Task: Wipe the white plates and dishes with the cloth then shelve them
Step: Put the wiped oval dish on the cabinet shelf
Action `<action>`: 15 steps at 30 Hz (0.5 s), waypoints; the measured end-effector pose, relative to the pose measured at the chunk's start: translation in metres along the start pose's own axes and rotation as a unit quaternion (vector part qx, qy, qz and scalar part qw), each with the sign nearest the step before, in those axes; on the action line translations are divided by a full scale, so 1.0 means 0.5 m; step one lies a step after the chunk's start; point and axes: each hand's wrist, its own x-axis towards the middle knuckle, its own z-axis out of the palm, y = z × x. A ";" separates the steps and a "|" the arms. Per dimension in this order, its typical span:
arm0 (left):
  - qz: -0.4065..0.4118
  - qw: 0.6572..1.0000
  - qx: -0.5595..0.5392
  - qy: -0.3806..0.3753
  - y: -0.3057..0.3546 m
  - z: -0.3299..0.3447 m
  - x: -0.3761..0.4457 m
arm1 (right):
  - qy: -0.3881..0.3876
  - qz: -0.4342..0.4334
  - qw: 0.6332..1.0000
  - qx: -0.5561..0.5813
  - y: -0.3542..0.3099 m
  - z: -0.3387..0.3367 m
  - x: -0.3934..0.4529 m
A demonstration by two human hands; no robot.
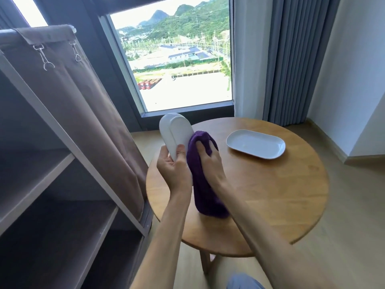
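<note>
At the window, a person's left hand pinches the near end of a white oblong ceramic dish, held on edge above the round wooden worktop, underside facing the camera. The right hand has fingers curled into a bunched purple terry cloth and presses it vs. the dish's right side; the cloth's tail hangs to the worktop.

Step in hand, by the look of it: wiping dish no. 1. To do it well, keep the left thumb & fingers firm on the rim, sweep the cloth end to end, then turn the dish for the other face. A thin-edge grip could slip under hard rubbing.

A second white oblong ceramic dish lies flat on the worktop, well apart, w/ no hand on it. The brown fabric-covered shelf rack stands just left.
</note>
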 end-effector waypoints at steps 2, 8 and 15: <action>0.028 0.998 0.054 -0.015 -0.002 -0.005 0.006 | 0.006 -0.004 1.000 -0.016 0.005 -0.019 0.005; 0.242 0.932 0.268 -0.030 0.018 -0.023 0.023 | -0.048 0.151 0.920 -0.360 -0.008 -0.129 0.047; 0.450 0.785 0.404 -0.130 0.008 -0.029 0.024 | 0.021 0.100 0.991 0.089 -0.127 -0.068 0.035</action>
